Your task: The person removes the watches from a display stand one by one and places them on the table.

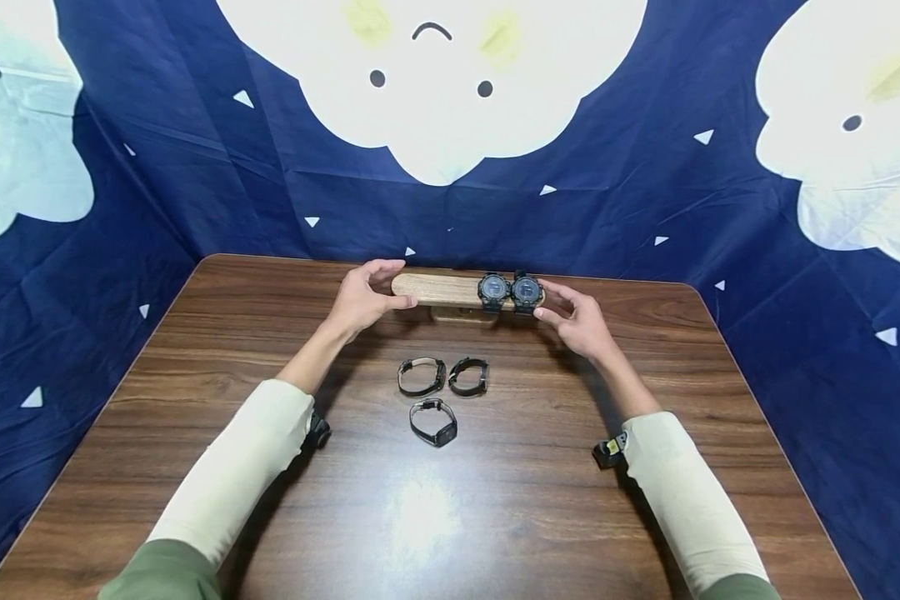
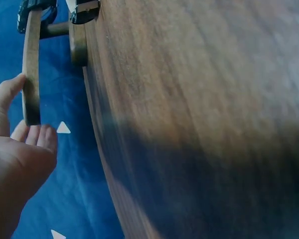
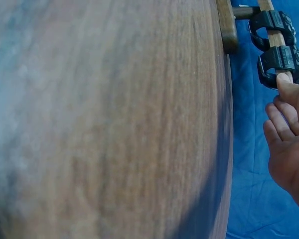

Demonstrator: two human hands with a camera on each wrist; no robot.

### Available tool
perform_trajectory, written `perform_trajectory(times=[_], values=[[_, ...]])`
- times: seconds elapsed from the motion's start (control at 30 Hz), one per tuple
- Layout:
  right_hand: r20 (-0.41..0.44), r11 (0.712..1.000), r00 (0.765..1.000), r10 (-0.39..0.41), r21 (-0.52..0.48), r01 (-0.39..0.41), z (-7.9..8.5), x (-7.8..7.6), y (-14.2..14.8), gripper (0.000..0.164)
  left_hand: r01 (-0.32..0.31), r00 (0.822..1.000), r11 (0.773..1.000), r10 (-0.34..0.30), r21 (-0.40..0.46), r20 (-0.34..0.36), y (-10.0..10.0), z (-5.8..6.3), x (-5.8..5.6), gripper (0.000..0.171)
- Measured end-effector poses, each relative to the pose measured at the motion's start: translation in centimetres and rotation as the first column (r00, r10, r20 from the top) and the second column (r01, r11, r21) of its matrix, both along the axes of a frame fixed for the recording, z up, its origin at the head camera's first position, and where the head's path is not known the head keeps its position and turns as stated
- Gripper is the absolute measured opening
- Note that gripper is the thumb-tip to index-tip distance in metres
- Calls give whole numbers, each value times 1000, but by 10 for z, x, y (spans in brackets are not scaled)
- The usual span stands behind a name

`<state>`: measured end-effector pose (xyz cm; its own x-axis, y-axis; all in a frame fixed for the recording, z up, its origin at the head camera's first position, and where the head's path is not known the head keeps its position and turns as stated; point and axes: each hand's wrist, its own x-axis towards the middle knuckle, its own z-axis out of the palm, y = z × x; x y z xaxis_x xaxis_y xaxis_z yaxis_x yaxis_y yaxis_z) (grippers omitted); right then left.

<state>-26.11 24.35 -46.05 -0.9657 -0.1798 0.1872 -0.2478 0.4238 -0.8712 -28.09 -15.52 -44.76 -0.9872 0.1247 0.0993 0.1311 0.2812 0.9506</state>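
Observation:
A wooden watch stand (image 1: 441,289) stands near the table's back edge, its bar raised over a base (image 1: 461,317). Two chunky black digital watches, a left one (image 1: 493,288) and a right one (image 1: 527,291), are strapped side by side round the bar's right part. My left hand (image 1: 362,300) holds the bar's bare left end, thumb (image 2: 12,89) against it. At the other end, my right hand (image 1: 581,323) grips the bar beside the outer watch, thumb (image 3: 288,85) on the wood and fingers lower down.
Nearer me on the wooden table (image 1: 525,517) lie three slim dark watches with closed straps: a left one (image 1: 441,375), a right one (image 1: 483,379) and a front one (image 1: 446,434). A blue cloth (image 1: 607,217) with white clouds hangs behind the table and along its sides.

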Motion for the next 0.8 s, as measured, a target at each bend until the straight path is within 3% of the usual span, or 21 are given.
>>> perform_trajectory(times=[0.43, 0.8], values=[[0, 1000, 1000, -6, 3, 6, 0, 0, -1, 59, 48, 999, 999, -48, 10, -3, 0, -4, -5, 66], [5, 1000, 1000, 0, 25, 0, 0, 1, 0, 65, 42, 999, 999, -41, 31, -21, 1, -8, -6, 62]])
